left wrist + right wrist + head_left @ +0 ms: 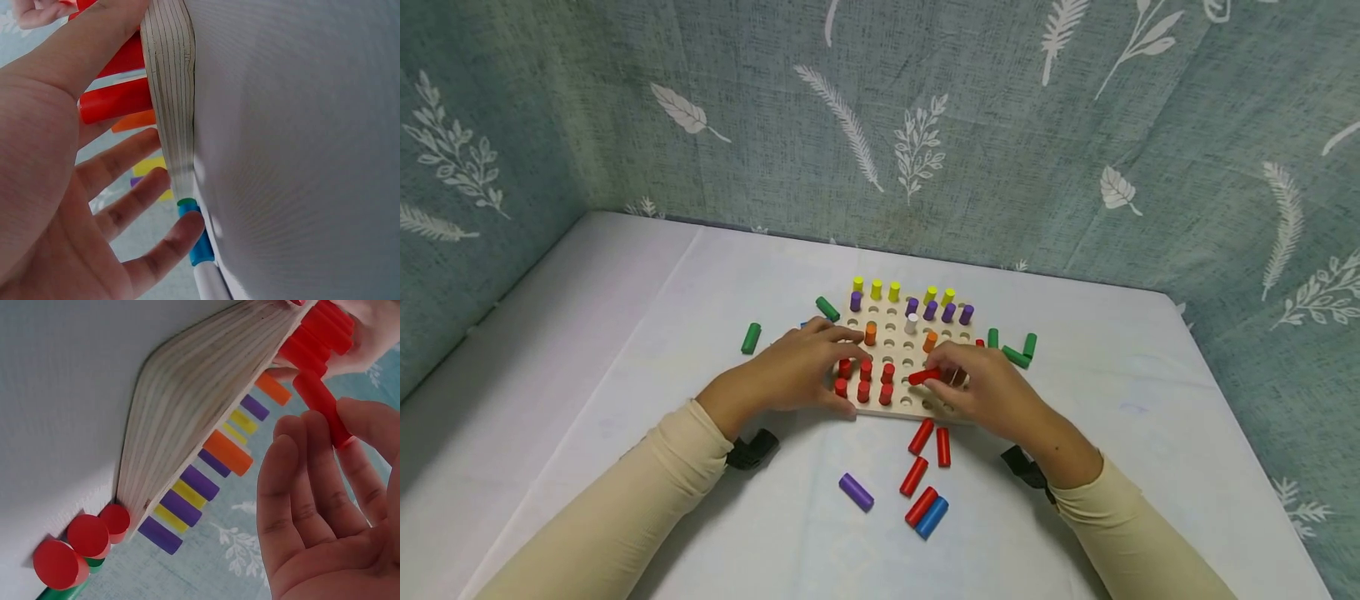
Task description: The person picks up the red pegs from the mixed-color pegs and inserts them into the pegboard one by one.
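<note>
My right hand [988,387] pinches a red peg [923,377] between thumb and fingers, tilted over the front middle of a wooden pegboard [898,354]. In the right wrist view the peg [322,406] juts out past the fingertips. My left hand [801,367] rests along the board's left side, fingers spread, thumb by the front left corner. Several red pegs [864,392] stand upright in holes beside it. Two orange pegs [870,334] and a white peg [912,323] stand farther back, with purple pegs [930,311] and yellow pegs [876,289] in the rear rows.
Loose red pegs [913,476], a purple peg [856,492] and a blue peg [932,517] lie in front of the board. Green pegs [751,338] lie to the left and more green pegs [1016,357] to the right. A patterned cloth [880,125] hangs behind the table.
</note>
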A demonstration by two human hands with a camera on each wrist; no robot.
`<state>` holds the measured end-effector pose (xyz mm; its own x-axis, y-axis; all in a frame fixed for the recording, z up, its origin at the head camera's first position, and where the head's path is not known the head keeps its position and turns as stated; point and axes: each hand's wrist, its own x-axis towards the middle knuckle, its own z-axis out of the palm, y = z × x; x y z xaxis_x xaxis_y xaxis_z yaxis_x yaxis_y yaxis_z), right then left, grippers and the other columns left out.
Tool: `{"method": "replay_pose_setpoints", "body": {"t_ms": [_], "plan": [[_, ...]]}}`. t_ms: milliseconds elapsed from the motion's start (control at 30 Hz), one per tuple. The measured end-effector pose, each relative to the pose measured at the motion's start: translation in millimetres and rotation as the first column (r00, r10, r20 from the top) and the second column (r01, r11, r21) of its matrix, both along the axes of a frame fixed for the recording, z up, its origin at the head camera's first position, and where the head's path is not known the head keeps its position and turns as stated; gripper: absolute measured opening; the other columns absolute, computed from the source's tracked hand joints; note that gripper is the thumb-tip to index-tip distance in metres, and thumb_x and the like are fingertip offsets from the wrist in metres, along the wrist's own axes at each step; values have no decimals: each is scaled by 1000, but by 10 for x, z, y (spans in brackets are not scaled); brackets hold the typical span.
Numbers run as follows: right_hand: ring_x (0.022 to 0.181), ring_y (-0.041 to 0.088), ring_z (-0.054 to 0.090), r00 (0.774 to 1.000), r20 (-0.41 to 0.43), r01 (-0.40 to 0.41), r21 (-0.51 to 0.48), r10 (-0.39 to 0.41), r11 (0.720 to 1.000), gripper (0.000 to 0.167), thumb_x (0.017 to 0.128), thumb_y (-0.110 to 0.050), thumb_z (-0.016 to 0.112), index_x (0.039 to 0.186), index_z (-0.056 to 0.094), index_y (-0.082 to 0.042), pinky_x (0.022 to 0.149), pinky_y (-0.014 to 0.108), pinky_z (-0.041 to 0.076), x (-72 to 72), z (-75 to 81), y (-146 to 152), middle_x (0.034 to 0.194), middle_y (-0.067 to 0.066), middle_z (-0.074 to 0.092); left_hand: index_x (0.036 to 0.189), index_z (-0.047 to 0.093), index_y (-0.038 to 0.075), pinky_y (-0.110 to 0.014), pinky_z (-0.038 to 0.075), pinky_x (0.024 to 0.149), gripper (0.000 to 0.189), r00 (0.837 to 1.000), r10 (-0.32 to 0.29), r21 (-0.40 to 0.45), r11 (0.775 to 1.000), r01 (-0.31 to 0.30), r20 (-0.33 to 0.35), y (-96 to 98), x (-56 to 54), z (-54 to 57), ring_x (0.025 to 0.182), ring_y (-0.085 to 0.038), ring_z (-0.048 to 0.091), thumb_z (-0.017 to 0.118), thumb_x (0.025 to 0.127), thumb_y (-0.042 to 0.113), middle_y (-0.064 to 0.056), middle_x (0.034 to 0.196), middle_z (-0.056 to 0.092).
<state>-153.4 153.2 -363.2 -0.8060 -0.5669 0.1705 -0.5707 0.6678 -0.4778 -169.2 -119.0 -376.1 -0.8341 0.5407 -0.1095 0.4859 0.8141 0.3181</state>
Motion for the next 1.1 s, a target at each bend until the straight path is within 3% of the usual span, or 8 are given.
{"method": "replay_pose_setpoints", "body": {"t_ms": [300, 700, 1100], "plan": [[81, 8, 62, 1000, 11, 1, -26, -1, 1000, 22, 86, -11, 78, 106, 70, -10, 74, 24, 58, 6, -15, 0, 95, -2, 73, 134, 64, 24, -56, 43, 109, 75, 1000, -5, -3, 1000, 5, -4, 10, 12, 18, 139, -32, 40, 86, 70, 55, -3, 154, 47], [79, 6, 61, 1000, 9, 5, 34, -5, 999, 22, 88, -16, 78, 108, 71, -12, 72, 19, 56, 5, -39, -2, 95, -1, 73, 134, 64, 23, -57, 42, 109, 74, 1000, -5, 3, 1000, 5, 2, 16, 17, 40, 140, -31, 39, 86, 71, 54, -3, 154, 47], [81, 8, 64, 1000, 7, 5, 48, -6, 999, 23, 88, -17, 78, 109, 71, -11, 76, 28, 60, 2, -66, -7, 96, -1, 74, 134, 64, 23, -57, 41, 110, 74, 1000, 4, 0, 1000, -4, 10, 27, 19, 32, 140, -32, 39, 87, 71, 52, -3, 154, 47]]}}
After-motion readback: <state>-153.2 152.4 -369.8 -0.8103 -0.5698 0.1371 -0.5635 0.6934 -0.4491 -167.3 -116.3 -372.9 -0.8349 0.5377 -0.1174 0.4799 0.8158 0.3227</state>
